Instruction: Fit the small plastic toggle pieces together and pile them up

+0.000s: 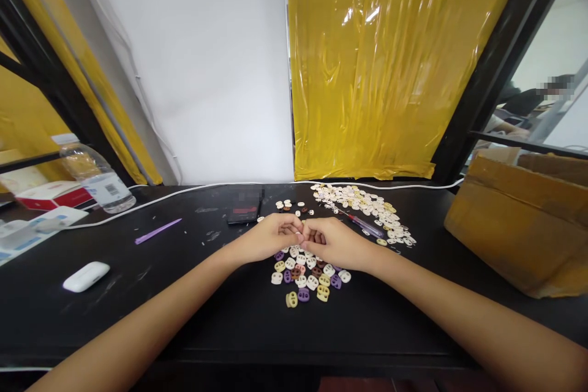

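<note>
My left hand [274, 236] and my right hand [331, 239] meet over the middle of the black table, fingers closed and fingertips pressed together. A speck of white shows between the fingertips; it is too small and covered to make out. Right below them lies a loose pile of small two-hole plastic cord locks [312, 282] in white, yellow, purple, brown and pink. Behind my right hand spreads a larger heap of mostly white cord locks [362, 199]. A screwdriver with a clear purplish handle [367, 226] rests against that heap's near side. A few more pieces [287, 204] lie behind my hands.
On the left are a purple stick-like tool [158, 231], a white earphone case [86, 276], a water bottle [103, 180] and a power strip [41, 229]. A dark phone [244, 211] lies behind my left hand. An open cardboard box [514, 226] stands right. A white cable [220, 184] runs along the back.
</note>
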`<state>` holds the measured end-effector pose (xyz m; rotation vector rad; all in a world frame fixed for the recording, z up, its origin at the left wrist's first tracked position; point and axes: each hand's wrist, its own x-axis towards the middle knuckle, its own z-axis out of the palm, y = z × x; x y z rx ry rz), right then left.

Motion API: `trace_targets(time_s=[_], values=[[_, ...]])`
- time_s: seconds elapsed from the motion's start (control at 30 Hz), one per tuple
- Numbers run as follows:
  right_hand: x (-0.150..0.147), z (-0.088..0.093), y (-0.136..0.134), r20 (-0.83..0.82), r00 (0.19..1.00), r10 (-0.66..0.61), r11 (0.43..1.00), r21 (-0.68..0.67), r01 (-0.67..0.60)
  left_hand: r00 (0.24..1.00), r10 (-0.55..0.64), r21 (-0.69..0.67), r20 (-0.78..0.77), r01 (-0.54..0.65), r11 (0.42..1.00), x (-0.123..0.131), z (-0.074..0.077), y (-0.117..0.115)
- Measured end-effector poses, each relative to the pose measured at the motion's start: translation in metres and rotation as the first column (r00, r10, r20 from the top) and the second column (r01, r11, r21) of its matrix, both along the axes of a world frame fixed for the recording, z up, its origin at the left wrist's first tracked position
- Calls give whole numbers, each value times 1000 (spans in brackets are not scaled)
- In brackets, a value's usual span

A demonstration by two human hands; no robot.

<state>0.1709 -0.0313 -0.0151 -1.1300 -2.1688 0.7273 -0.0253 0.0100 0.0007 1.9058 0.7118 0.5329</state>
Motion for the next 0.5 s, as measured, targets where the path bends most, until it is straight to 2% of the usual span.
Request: trace_targets(time_s=[0.27, 0.5], values=[[-1, -2, 0, 5, 1000, 18, 1000, 13, -18, 1000, -12, 3, -18, 12, 1000, 1, 3, -2], [0, -3, 1, -29, 1000, -10, 1000, -9, 10, 1000, 3, 26, 19, -3, 1000, 1, -1, -2]])
